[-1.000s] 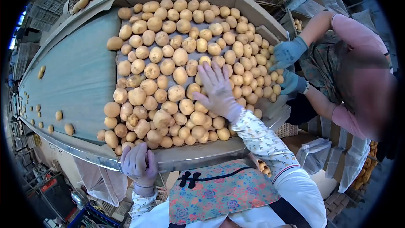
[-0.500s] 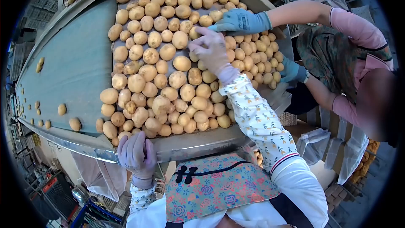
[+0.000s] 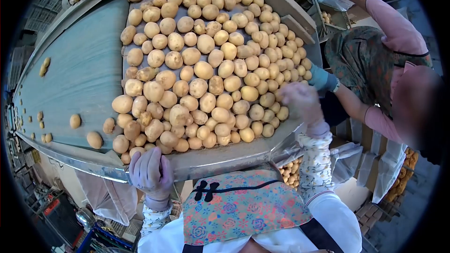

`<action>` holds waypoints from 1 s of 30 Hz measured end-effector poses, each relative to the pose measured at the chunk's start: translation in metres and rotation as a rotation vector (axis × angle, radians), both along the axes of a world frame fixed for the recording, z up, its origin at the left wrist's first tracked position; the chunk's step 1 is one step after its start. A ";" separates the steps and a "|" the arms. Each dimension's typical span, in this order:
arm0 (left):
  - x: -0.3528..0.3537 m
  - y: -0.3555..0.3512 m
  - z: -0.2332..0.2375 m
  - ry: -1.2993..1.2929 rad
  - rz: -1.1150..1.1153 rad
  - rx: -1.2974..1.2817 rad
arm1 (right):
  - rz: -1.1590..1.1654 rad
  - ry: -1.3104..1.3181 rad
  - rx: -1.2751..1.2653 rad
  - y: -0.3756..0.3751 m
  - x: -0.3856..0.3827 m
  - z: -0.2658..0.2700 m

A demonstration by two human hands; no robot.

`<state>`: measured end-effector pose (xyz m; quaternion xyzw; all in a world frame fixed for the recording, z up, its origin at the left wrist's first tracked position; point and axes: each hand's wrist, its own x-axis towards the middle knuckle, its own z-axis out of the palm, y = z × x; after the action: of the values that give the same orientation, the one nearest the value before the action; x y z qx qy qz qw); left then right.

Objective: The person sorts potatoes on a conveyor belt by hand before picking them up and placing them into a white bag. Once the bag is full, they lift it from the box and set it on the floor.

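Observation:
Many potatoes point(image 3: 205, 70) lie spread over a sorting table with a metal rim point(image 3: 213, 162). My left hand point(image 3: 151, 172), in a pale purple glove, is closed over the rim at the near left, close to the lowest potatoes. At the table's right end is my right hand point(image 3: 303, 102), gloved the same way and above the potatoes' edge. Motion smears its fingers, so whether it holds anything is hidden. Right behind it, a co-worker's blue-gloved hand point(image 3: 320, 78) touches the right side of the pile.
A green conveyor belt point(image 3: 77, 84) with scattered potatoes joins the table on the left. The co-worker point(image 3: 363, 61) stands at the right end, the other arm stretched toward a crate point(image 3: 333, 18). More potatoes point(image 3: 291, 173) show below the rim, beside plastic sheeting point(image 3: 347, 159).
My right hand has swung from mid-table to the right end. The co-worker's upper hand has left the potatoes toward the back right. Potatoes now spread over the right side; my left hand stays put.

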<state>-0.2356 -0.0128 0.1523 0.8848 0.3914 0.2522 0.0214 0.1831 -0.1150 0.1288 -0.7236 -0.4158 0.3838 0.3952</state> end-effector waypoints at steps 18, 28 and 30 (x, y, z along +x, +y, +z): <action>0.000 0.003 0.005 -0.035 0.013 0.035 | 0.246 -0.657 0.669 0.153 -0.109 -0.013; -0.002 0.002 0.006 -0.041 0.013 0.051 | 0.227 -1.114 0.847 0.291 -0.057 0.064; -0.001 0.000 0.008 -0.031 0.051 0.030 | 0.386 -0.995 0.807 0.263 -0.076 0.027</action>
<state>-0.2363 -0.0128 0.1604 0.8707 0.4094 0.2724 0.0077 0.1074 0.1480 0.1554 -0.5226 -0.7813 -0.1173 0.3204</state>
